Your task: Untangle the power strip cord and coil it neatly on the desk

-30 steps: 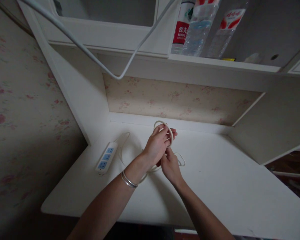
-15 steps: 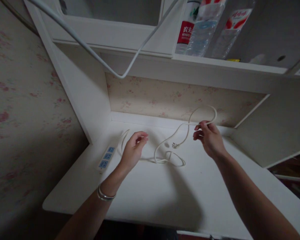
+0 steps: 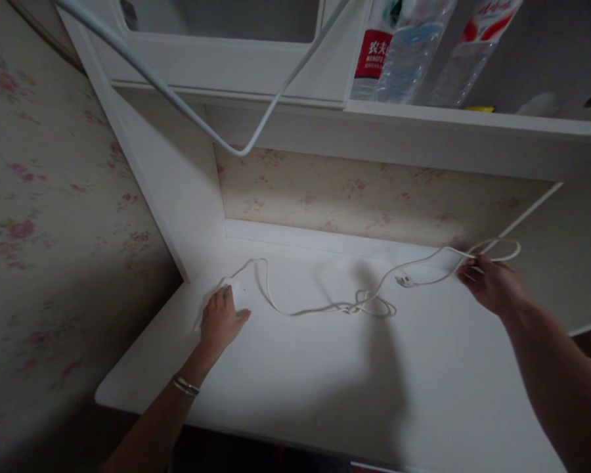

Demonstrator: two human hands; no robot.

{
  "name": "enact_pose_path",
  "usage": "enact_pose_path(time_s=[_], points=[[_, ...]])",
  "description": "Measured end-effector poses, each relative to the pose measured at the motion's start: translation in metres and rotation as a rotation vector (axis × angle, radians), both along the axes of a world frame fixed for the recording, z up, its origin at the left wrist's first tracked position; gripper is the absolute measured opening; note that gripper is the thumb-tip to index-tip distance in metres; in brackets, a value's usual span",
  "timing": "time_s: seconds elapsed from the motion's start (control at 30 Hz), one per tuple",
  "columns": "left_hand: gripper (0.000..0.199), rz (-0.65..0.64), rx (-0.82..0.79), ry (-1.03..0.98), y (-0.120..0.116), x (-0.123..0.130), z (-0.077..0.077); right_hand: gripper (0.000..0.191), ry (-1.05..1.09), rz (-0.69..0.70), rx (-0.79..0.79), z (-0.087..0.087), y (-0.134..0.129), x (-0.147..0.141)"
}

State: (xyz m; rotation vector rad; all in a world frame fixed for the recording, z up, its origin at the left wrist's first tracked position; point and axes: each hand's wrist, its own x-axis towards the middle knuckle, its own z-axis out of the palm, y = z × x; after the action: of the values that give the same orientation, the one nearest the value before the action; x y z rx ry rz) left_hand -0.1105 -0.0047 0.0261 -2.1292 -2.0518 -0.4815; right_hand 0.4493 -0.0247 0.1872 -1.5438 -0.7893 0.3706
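Observation:
My left hand lies over the power strip at the left of the white desk, its fingers on the strip and its thumb apart. Most of the strip is hidden beneath it. A pale cord runs from the strip across the desk to a loose tangle near the middle. At the right, my right hand pinches the cord, with a loop rising past the fingers. The plug hangs or rests left of that hand; which one is unclear.
Plastic bottles stand on the upper right shelf. A thick white bent tube crosses the upper view. Side panels and a flowered wall bound the desk.
My left hand has moved left and down onto the power strip. My right hand has moved right with the cord, drawing the plug and tangle rightward. The view has shifted slightly.

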Motion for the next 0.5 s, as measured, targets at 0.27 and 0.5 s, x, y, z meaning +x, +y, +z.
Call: enact_pose_path(time_s=[0.27,0.5], points=[[0.073,0.218,-0.22,0.032,0.008,-0.045,-0.004,0.024,0.266,-0.259,-0.181,-0.046,-0.013,0.067],[0.046,0.158,-0.29,-0.057,0.001,-0.05,0.001,0.031,-0.08,-0.163,-0.246,-0.093,-0.026,0.087]])
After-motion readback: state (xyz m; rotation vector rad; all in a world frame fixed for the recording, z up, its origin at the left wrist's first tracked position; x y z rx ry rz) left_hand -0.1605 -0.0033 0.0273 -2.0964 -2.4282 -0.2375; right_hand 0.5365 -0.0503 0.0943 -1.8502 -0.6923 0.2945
